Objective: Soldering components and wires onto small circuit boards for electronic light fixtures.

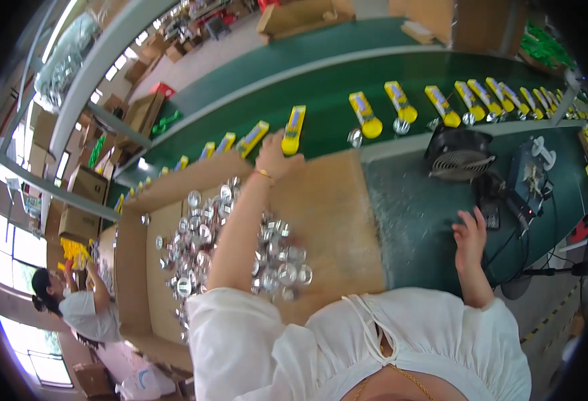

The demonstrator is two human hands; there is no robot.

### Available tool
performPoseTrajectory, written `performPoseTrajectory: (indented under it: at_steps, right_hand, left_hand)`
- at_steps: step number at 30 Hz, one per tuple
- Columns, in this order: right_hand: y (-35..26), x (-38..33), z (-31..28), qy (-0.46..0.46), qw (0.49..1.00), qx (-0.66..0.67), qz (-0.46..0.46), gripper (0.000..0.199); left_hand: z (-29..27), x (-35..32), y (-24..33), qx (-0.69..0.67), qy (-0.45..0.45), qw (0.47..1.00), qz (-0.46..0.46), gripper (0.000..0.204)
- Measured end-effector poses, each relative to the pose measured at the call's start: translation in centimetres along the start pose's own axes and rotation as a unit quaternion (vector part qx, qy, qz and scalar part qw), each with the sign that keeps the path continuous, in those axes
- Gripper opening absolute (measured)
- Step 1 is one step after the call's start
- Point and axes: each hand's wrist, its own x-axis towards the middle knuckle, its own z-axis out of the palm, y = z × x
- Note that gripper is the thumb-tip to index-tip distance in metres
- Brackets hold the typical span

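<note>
My left hand point(277, 158) reaches over the near edge of the green conveyor belt, at the round end of a yellow card-shaped piece point(294, 127). Its thumb points right, apart from the fingers, which are partly hidden beside the piece; no held object shows. Below that forearm, a cardboard box point(160, 291) holds a heap of small shiny metal-and-clear parts point(204, 234). Over the dark green worktop point(411, 227) my right hand point(469, 237) is raised, palm up, fingers loosely bent and apart, with nothing in it.
Several yellow pieces point(366, 117) line the belt point(327, 87), some with a shiny part point(354, 138) alongside. A black fan point(461, 155) and a device with cables point(531, 174) stand at right. Flat cardboard point(327, 220) borders the box. Another person point(83, 304) works at far left.
</note>
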Motion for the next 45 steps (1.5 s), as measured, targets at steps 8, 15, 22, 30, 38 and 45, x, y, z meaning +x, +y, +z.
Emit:
performPoseTrajectory:
  at_steps: [8, 15, 22, 30, 38, 45]
  right_hand:
    - [-3.2, 2.6, -4.3, 0.102, 0.987, -0.018, -0.126, 0.056]
    - [-5.1, 7.5, -7.0, 0.019, 0.943, -0.234, -0.236, 0.023]
    - [-5.2, 9.2, -7.6, -0.003, 0.850, -0.373, -0.371, 0.014]
    - [-9.1, 4.4, -8.9, -0.083, 0.789, -0.451, -0.408, 0.014]
    - [-6.4, -1.7, -5.7, -0.095, 0.905, -0.283, -0.304, 0.017]
    - [-0.1, -5.7, 2.7, -0.380, 0.834, -0.305, -0.259, 0.020]
  left_hand:
    - [8.6, 4.0, -1.1, 0.082, -0.051, 0.988, -0.120, 0.059]
    - [6.0, -3.4, 6.3, 0.085, -0.099, 0.990, -0.047, 0.052]
    - [5.8, -17.8, 11.7, 0.038, -0.063, 0.997, -0.025, 0.055]
    - [-0.9, -25.6, 6.0, 0.064, 0.203, 0.977, -0.028, 0.020]
    - [-1.7, -22.7, 4.9, 0.067, 0.203, 0.976, -0.039, 0.022]
    - [3.7, -18.8, 4.2, 0.345, 0.093, 0.934, -0.012, 0.008]
